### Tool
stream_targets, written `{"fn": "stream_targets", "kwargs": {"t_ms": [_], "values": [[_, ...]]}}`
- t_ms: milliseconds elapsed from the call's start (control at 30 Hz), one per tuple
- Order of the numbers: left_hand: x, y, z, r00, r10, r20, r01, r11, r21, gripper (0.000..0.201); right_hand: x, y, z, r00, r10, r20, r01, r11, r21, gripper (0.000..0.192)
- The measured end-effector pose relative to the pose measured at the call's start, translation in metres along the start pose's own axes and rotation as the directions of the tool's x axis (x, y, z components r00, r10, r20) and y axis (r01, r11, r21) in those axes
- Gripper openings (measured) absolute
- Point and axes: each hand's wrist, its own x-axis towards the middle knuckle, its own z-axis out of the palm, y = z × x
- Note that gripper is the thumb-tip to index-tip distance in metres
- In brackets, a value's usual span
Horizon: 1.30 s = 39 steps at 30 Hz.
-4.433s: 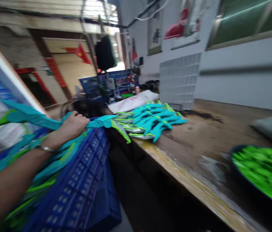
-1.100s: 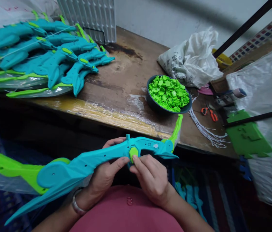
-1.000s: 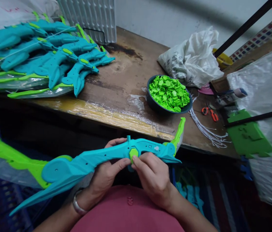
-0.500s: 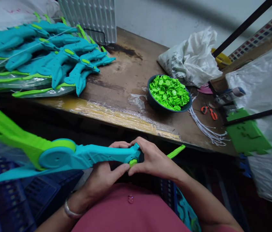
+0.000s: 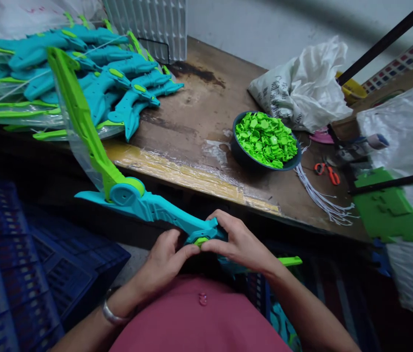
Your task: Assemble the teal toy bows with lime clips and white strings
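A teal and lime-green plastic toy bow (image 5: pixel 171 211) slants across my front, its long green limb rising to the left over the bench edge. My left hand (image 5: pixel 169 256) grips the teal body from below. From the other side my right hand (image 5: pixel 237 242) is closed round the same part. Both thumbs press at a small green cap (image 5: pixel 201 241) on the body. The bow's far right end is partly hidden behind my right hand and forearm. Ahead on the bench, a dark bowl (image 5: pixel 257 168) holds a heap of small green plastic pieces (image 5: pixel 267 139).
Many similar toy bows (image 5: pixel 118 73) are piled at the bench's left. To the right lie white cords (image 5: pixel 319 198), orange-handled scissors (image 5: pixel 327 172) and a green foam mat piece (image 5: pixel 389 205). A white sack (image 5: pixel 297 90) stands behind the bowl. Blue crates (image 5: pixel 67 269) sit low at left.
The bow has tilted, its left end rising and swinging inward so the green limb points upward. Both hands keep hold of its body, thumbs at the green cap.
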Motion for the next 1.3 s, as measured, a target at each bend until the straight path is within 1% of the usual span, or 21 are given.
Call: {"fn": "stream_targets", "kwargs": {"t_ms": [67,167,267,367,467,533,567,633,667,733,800,867,900,933,967,1033,1100,1133,1167,1233,1300], "values": [[-0.003,0.0,0.0,0.998,0.064,-0.01,-0.063,0.994,0.088,0.024,-0.001,0.0,-0.001,1.0,0.006,0.001,-0.006,1.0,0.028,0.027],[-0.007,-0.003,0.002,0.993,0.114,-0.034,-0.108,0.984,0.141,0.02,-0.007,0.002,0.01,0.995,-0.043,-0.086,0.043,0.999,0.0,0.021],[-0.009,-0.009,0.007,0.989,0.124,-0.08,-0.109,0.98,0.167,0.015,-0.014,0.006,0.024,0.977,-0.111,-0.183,0.098,0.992,-0.076,0.018],[-0.006,-0.012,0.01,0.989,0.103,-0.105,-0.087,0.985,0.15,0.015,-0.017,0.009,0.032,0.964,-0.134,-0.229,0.111,0.988,-0.11,0.015],[0.0,-0.013,0.01,0.995,0.034,-0.091,-0.026,0.996,0.085,0.022,-0.011,0.015,0.032,0.974,-0.013,-0.228,0.007,1.0,-0.026,0.017],[0.004,-0.014,0.005,0.998,-0.048,0.03,0.05,0.994,-0.098,0.028,-0.004,0.022,0.03,0.971,0.121,-0.207,-0.085,0.981,0.174,0.023],[0.005,-0.016,0.002,0.99,-0.069,0.125,0.096,0.97,-0.223,0.036,0.001,0.026,0.029,0.967,0.182,-0.178,-0.121,0.944,0.308,0.03],[0.008,-0.019,-0.007,0.962,-0.043,0.27,0.162,0.886,-0.436,0.055,0.01,0.035,0.029,0.961,0.268,-0.07,-0.182,0.802,0.569,0.044],[0.009,-0.021,-0.011,0.959,-0.017,0.283,0.161,0.855,-0.493,0.061,0.014,0.04,0.03,0.958,0.288,0.007,-0.221,0.718,0.66,0.049],[0.014,-0.025,-0.019,0.977,0.014,0.211,0.098,0.854,-0.511,0.062,0.02,0.05,0.036,0.939,0.297,0.171,-0.322,0.592,0.739,0.057],[0.02,-0.027,-0.023,0.982,0.049,0.182,0.045,0.877,-0.478,0.064,0.022,0.056,0.043,0.912,0.281,0.3,-0.408,0.536,0.739,0.064],[0.025,-0.028,-0.023,0.958,0.111,0.265,0.028,0.883,-0.468,0.062,0.023,0.056,0.047,0.885,0.249,0.394,-0.464,0.534,0.706,0.07],[0.027,-0.028,-0.022,0.938,0.142,0.315,0.03,0.875,-0.483,0.057,0.022,0.054,0.045,0.875,0.225,0.429,-0.475,0.568,0.672,0.07],[0.029,-0.029,-0.021,0.926,0.161,0.343,0.034,0.866,-0.499,0.051,0.022,0.051,0.039,0.87,0.2,0.451,-0.465,0.638,0.614,0.067],[0.029,-0.029,-0.019,0.928,0.163,0.335,0.031,0.862,-0.506,0.047,0.023,0.048,0.029,0.881,0.18,0.439,-0.413,0.744,0.525,0.061],[0.028,-0.031,-0.014,0.962,0.115,0.247,0.016,0.882,-0.471,0.042,0.027,0.041,-0.003,0.944,0.142,0.297,-0.227,0.935,0.272,0.045],[0.027,-0.035,-0.009,0.991,0.034,0.13,0.021,0.919,-0.395,0.041,0.038,0.041,-0.047,0.995,0.095,0.032,-0.096,0.995,0.041,0.033],[0.027,-0.037,-0.007,0.997,-0.004,0.083,0.033,0.932,-0.361,0.042,0.046,0.044,-0.07,0.99,0.085,-0.111,-0.088,0.996,-0.024,0.028],[0.026,-0.04,-0.004,0.998,-0.035,0.047,0.049,0.938,-0.343,0.043,0.055,0.05,-0.093,0.967,0.084,-0.242,-0.105,0.992,-0.075,0.025],[0.025,-0.045,0.0,0.996,-0.087,0.009,0.085,0.934,-0.346,0.045,0.077,0.066,-0.134,0.886,0.076,-0.457,-0.174,0.969,-0.176,0.022],[0.023,-0.05,0.003,0.991,-0.134,-0.001,0.124,0.915,-0.384,0.048,0.1,0.085,-0.163,0.822,0.066,-0.566,-0.255,0.931,-0.26,0.02]]}}
